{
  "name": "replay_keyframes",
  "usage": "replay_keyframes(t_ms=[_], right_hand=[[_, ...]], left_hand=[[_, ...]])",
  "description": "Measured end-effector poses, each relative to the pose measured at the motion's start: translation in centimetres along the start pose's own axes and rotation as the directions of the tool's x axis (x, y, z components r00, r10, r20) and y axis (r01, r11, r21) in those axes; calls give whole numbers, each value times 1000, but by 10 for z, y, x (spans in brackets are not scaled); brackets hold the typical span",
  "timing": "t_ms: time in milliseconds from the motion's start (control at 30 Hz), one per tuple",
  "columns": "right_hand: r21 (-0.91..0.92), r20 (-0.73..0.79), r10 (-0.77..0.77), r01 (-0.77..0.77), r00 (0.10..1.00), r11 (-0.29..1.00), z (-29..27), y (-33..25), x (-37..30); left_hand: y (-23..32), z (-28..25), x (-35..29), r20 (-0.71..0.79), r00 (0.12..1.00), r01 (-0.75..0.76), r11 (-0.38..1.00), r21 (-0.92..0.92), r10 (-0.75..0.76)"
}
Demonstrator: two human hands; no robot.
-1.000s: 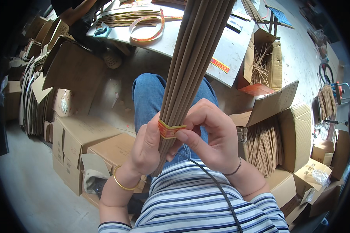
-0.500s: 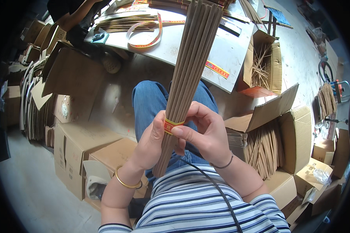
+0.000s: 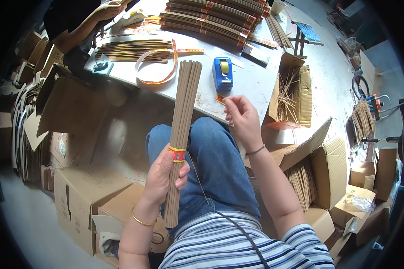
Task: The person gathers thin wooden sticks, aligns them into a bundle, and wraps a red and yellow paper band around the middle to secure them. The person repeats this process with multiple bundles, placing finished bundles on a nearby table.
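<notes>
My left hand is wrapped round the lower part of a bundle of brown incense sticks. A red and yellow paper band circles the bundle just above my thumb. The sticks point up and away, slightly tilted, over my lap. My right hand is raised at the table's near edge, its fingers curled and the thumb and forefinger together. Beside those fingertips shows the end of a red and yellow paper label; the hand hides the rest. Whatever is pinched there, I cannot make out. A blue tape dispenser stands just beyond.
On the white table lie a curled label strip, loose sticks and banded bundles. Open cartons of sticks stand at the right, more cartons at the left. Another person's arm is at the far left.
My right hand has let go of the paper band and moved up and right to the table edge. The bundle, now in my left hand alone, is lower and further left. The tape dispenser has come into sight.
</notes>
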State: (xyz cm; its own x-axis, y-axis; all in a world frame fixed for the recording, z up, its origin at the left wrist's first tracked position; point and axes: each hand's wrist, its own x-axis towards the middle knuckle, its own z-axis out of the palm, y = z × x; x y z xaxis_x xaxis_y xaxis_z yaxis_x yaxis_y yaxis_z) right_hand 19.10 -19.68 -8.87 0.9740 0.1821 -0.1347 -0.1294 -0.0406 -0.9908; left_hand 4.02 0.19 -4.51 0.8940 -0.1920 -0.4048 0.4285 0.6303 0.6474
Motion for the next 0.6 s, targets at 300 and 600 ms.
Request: replay_keyframes(t_ms=[300, 600], right_hand=[[54, 51, 528, -530, 848, 846, -25, 4, 111], [258, 39, 421, -416, 906, 872, -14, 10, 102]], left_hand=[[3, -13, 10, 78, 997, 23, 1000, -13, -22], [2, -17, 8, 99, 994, 41, 998, -38, -37]])
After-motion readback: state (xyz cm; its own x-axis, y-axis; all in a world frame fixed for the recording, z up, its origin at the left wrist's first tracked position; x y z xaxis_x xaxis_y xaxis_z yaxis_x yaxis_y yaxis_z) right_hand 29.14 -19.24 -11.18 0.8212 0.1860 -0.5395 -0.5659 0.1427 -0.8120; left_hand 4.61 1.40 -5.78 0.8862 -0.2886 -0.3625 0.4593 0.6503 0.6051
